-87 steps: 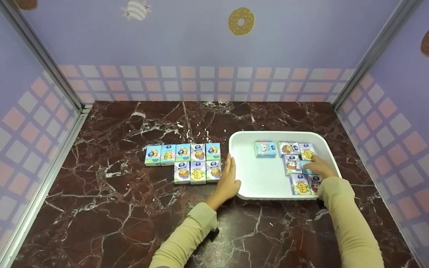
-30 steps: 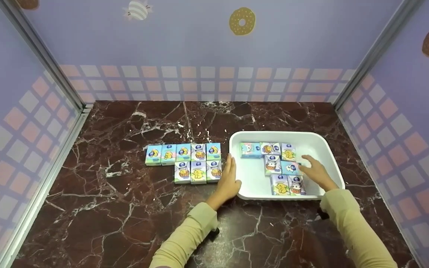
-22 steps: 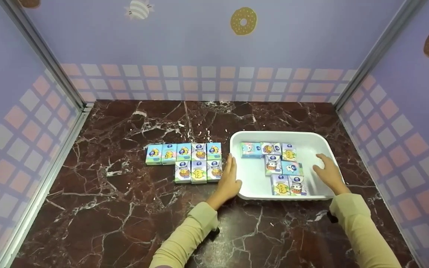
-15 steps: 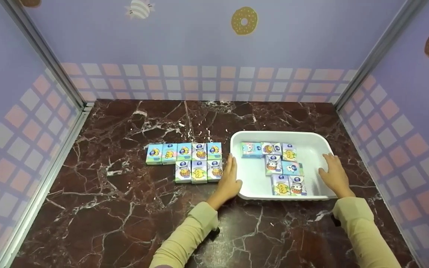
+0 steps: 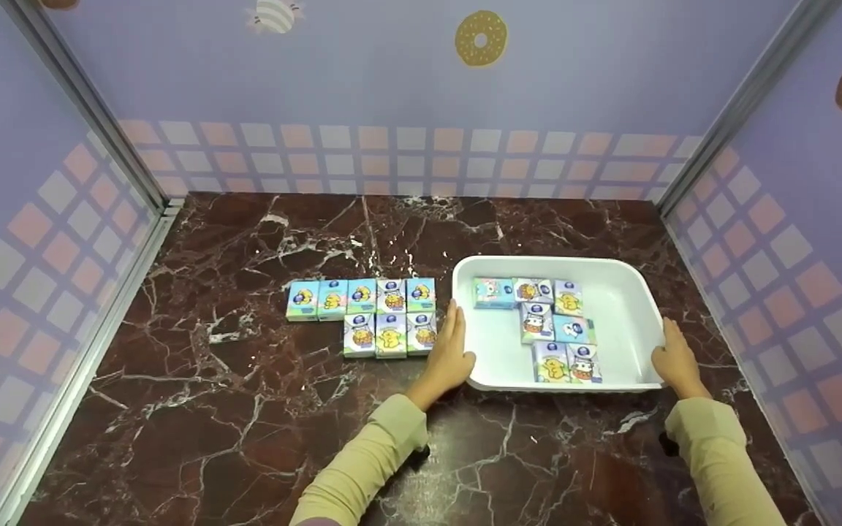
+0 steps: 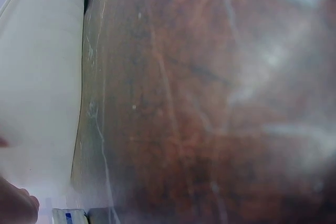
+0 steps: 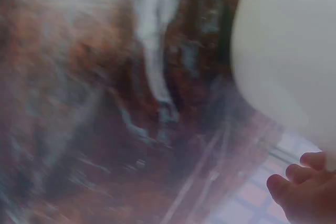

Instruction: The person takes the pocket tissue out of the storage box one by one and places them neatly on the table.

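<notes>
A white plastic tray (image 5: pixel 494 351) lies on the table in the head view. Several small cartoon-printed packs (image 5: pixel 537 321), looking like pocket tissues, lie flat in its left and middle part. My left hand (image 5: pixel 449 361) rests against the tray's left side, fingers straight along the outside and thumb by the near corner. At the opposite side, my right hand (image 5: pixel 679 361) touches the wall with extended fingers, its thumb by the rim. In the right wrist view, fingertips of the right hand (image 7: pixel 307 192) show beside the tray wall (image 7: pixel 294 51). Neither hand holds a pack.
More packs (image 5: pixel 392 336) lie in two touching rows on the dark red marbled table (image 5: pixel 245 424), left of the tray and close to my left hand. Purple patterned walls (image 5: pixel 362 88) with metal corner strips enclose the table at the back and sides.
The packs in the tray have shifted left from its right side. My right hand has moved off them, over the right rim to the tray's outer side. The left hand has stayed put.
</notes>
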### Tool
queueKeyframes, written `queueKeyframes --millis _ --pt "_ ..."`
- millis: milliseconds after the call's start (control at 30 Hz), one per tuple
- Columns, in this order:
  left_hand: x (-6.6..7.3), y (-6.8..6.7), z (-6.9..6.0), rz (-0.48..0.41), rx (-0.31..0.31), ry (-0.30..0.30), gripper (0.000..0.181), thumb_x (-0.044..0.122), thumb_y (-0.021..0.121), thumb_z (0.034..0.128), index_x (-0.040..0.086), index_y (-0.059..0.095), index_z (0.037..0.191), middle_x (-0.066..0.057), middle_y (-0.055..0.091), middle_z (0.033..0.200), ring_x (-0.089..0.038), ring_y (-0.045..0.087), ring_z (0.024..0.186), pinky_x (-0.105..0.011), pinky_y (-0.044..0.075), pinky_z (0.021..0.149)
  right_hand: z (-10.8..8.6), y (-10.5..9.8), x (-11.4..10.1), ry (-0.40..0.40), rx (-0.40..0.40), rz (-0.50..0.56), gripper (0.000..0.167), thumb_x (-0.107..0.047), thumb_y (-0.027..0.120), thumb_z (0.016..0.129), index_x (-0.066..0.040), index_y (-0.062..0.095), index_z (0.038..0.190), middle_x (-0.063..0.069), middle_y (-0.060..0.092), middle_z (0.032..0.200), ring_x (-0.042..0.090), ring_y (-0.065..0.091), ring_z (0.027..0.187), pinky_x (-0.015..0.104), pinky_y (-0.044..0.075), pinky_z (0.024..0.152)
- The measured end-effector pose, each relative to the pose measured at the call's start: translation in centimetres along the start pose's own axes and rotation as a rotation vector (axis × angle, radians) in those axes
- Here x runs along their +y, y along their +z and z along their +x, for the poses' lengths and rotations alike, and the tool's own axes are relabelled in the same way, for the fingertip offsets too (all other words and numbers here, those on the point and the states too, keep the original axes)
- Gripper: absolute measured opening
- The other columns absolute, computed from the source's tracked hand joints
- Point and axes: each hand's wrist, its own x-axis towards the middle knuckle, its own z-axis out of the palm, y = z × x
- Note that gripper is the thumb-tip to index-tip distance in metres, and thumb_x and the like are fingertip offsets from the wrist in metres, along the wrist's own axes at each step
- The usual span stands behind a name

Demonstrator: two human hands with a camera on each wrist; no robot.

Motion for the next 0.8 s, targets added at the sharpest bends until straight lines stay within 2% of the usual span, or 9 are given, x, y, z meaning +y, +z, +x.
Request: queueKeyframes --millis 267,467,533,667,800 --pt "0.1 -0.1 0.0 0.072 0.010 0.004 0.076 0.004 0.049 0.0711 -0.008 0.015 0.138 -0.020 0.006 0.147 -0.035 0.015 0.134 -0.047 0.020 0.108 -0.4 0.4 0.2 0.019 0.025 0.031 0.057 0.000 0.025 0.084 0.006 0.008 0.139 0.034 0.015 0.139 0.051 0.019 0.124 0.057 0.019 0.102" --pt "0.8 -0.5 0.1 0.203 -0.009 -0.022 0.074 0.010 0.050 0.0723 -0.007 0.019 0.137 -0.019 0.009 0.147 -0.034 0.015 0.134 -0.047 0.019 0.108 -0.4 0.7 0.3 0.040 0.048 0.022 0.058 -0.003 0.025 0.085 0.002 0.008 0.140 0.033 0.019 0.138 0.053 0.025 0.120 0.059 0.024 0.098" --pt "1.3 -0.7 0.3 0.262 -0.017 -0.022 0.074 0.012 0.050 0.0721 -0.007 0.020 0.137 -0.019 0.009 0.147 -0.033 0.014 0.135 -0.045 0.019 0.109 -0.4 0.7 0.4 0.042 0.058 0.009 0.058 -0.003 0.025 0.085 0.002 0.008 0.140 0.034 0.021 0.137 0.053 0.028 0.117 0.059 0.027 0.096" --pt "2.7 -1.1 0.7 0.363 -0.014 0.022 0.074 0.017 0.053 0.0736 -0.005 0.022 0.137 -0.017 0.011 0.147 -0.031 0.013 0.135 -0.042 0.020 0.109 -0.5 0.8 0.3 0.043 0.073 -0.018 0.059 -0.003 0.026 0.084 0.001 0.009 0.140 0.037 0.028 0.131 0.054 0.037 0.108 0.059 0.034 0.084" --pt "4.8 -0.9 1.4 0.391 -0.042 0.088 0.073 0.024 0.054 0.0784 -0.002 0.021 0.138 -0.015 0.014 0.147 -0.029 0.015 0.135 -0.040 0.019 0.110 -0.6 0.8 0.1 0.042 0.086 -0.026 0.059 -0.003 0.027 0.084 0.000 0.011 0.140 0.040 0.032 0.126 0.054 0.043 0.099 0.057 0.038 0.075"
